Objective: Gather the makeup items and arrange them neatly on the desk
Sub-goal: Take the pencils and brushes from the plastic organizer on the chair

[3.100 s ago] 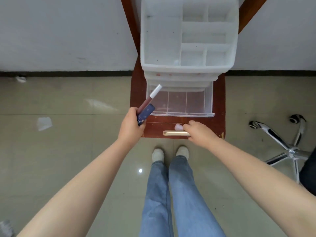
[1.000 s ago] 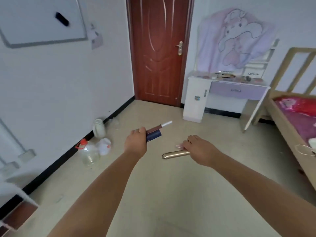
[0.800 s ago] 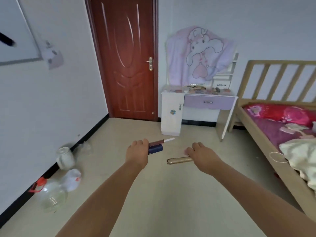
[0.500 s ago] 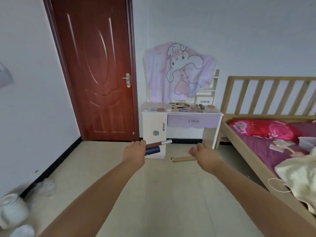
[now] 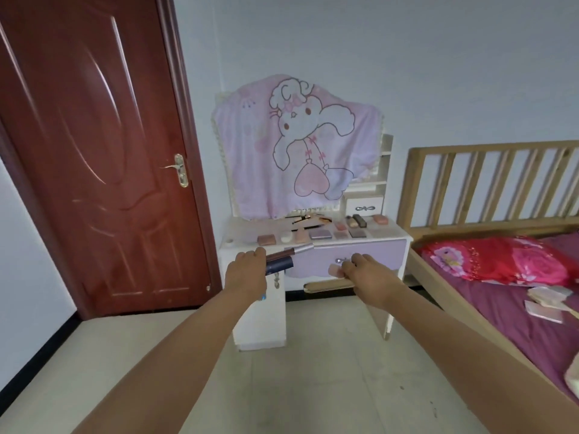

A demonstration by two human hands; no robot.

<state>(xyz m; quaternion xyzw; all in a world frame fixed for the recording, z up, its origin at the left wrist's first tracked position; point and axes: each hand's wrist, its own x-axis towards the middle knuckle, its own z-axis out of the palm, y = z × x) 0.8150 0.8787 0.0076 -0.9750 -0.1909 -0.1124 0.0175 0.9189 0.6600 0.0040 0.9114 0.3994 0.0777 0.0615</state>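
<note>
Left hand [image 5: 246, 272] gripping slim glossy tubes [image 5: 283, 258], right hand [image 5: 369, 277] gripping gold cylinder [image 5: 326, 284]

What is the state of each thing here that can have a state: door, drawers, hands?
Door: closed.
Purple drawer of the dressing table: closed.
Small white drawer: closed.
Mirror: covered by a pink cartoon cloth.
Left hand: grips a lip gloss tube and a dark blue tube.
Right hand: holds a gold tube and a small pink item.

White dressing desk [image 5: 238, 245] by the bed [image 5: 501, 311] carries rows of makeup palettes [image 5: 319, 234] and brushes [image 5: 302, 218]
</note>
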